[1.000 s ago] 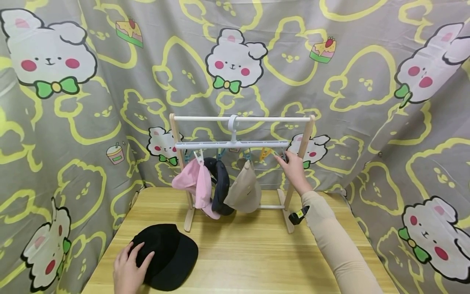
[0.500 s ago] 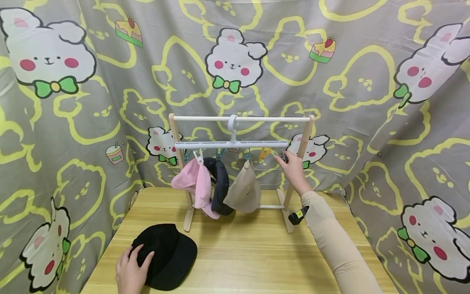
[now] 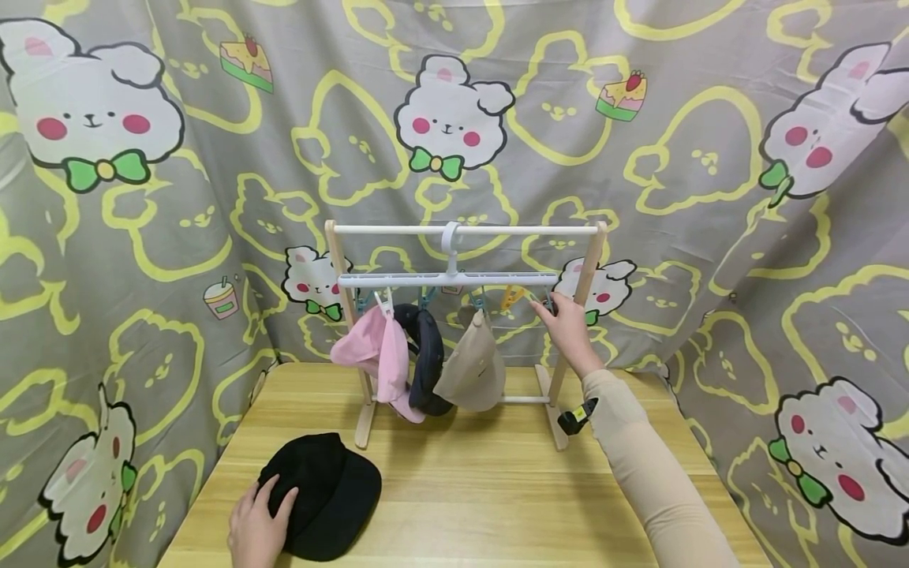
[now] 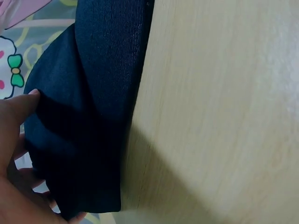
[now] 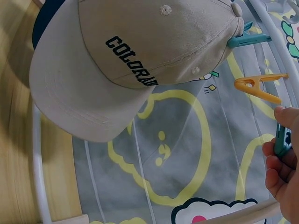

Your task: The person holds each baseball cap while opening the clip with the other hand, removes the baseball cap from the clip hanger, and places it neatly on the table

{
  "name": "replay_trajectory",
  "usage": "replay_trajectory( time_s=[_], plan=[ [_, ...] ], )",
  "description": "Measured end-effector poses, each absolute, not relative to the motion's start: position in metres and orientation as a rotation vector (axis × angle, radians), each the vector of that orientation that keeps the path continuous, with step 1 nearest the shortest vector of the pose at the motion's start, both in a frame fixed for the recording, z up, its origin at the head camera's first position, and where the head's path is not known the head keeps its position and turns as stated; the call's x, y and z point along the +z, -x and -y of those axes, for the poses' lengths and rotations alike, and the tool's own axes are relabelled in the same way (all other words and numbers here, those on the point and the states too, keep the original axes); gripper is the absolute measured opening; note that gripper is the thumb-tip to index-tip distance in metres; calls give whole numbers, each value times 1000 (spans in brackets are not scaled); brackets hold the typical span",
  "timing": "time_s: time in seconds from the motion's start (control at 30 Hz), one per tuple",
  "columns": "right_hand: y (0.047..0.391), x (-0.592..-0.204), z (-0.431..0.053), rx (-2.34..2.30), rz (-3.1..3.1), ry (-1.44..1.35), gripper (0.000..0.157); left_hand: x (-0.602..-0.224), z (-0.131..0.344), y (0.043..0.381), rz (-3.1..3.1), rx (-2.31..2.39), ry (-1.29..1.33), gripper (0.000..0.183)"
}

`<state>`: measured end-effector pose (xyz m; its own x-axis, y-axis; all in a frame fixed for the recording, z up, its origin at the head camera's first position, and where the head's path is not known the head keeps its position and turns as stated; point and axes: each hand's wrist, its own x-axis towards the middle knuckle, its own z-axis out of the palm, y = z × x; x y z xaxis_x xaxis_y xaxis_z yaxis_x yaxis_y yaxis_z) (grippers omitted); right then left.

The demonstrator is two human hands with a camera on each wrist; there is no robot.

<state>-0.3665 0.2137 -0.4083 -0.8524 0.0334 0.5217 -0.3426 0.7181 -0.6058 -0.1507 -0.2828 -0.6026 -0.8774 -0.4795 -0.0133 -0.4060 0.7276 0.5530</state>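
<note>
In the head view, my left hand [image 3: 259,521] lies on the crown of a black cap [image 3: 330,493] at the table's front left. The left wrist view shows the thumb and bent fingers [image 4: 25,105] about the crown of this cap. Raised at the hanger's right end, my right hand [image 3: 568,323] pinches a teal clothespin [image 5: 282,139]; it carries no cap. A yellow clothespin [image 5: 259,88] hangs beside it. From the light grey hanger [image 3: 447,279] hang a pink cap [image 3: 376,355], a dark navy cap [image 3: 428,363] and a beige cap [image 3: 476,367], held by clothespins.
A wooden rack [image 3: 595,260] with a white top rod [image 3: 525,230] stands on the wooden table [image 3: 454,489] and carries the hanger. Behind and at both sides hangs a grey patterned curtain [image 3: 568,181]. A black camera [image 3: 577,416] is worn on the right wrist.
My left hand has shifted slightly right on the black cap, its fingers drawing a little closer together. The right hand stays at the clothespin; the hanging caps look the same.
</note>
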Motion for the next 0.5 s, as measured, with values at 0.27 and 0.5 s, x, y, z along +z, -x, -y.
replay_trajectory(
  time_s=[0.27, 0.5],
  plan=[
    [366, -408, -213, 1000, 2410, -232, 36, -605, 286, 153, 2839, -883, -725, 67],
    [370, -409, -214, 990, 2384, -223, 33, -600, 281, 150, 2771, -877, -711, 61]
  ],
)
